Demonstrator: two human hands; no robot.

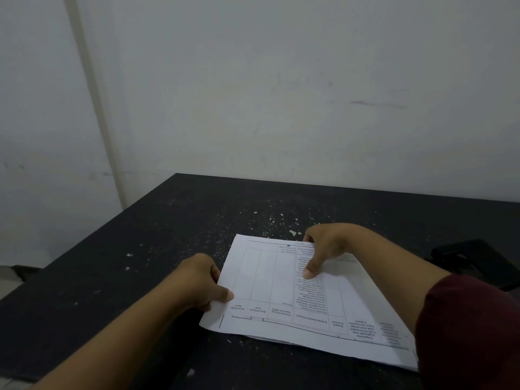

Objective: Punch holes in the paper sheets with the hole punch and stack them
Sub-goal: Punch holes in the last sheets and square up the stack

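White paper: a thin stack of printed paper sheets (281, 291) lies flat on the black table (140, 249), between the two hands. The top sheet shows a table of text columns and ruled lines, upside down for the viewer.
Left hand: the left hand (201, 280) grips the left edge of the stack. The thumb lies on top of the sheets and the other fingers are curled under the edge, so the paper is clamped between them.
Right hand: the right hand (326, 246) holds the far edge of the stack. Its thumb (312, 267) presses down on the top sheet, pointing toward the person, and the fingers are bent over the far edge. Whether they reach under the paper, I cannot tell.
Sheet edges: near the right forearm, the lower sheets show a little past the top one, so the stack is not fully even there.
Sleeve: a dark red sleeve (472, 333) covers the right upper arm and hides the near right corner of the paper.
Dark object: to the right of the right hand's wrist, a black object (472, 260) stands on the table; it is too dark to name.
Table surface: small pale specks (292, 232) lie just beyond the fingers of the right hand.
Wall: a pale wall (281, 80) rises behind the table.
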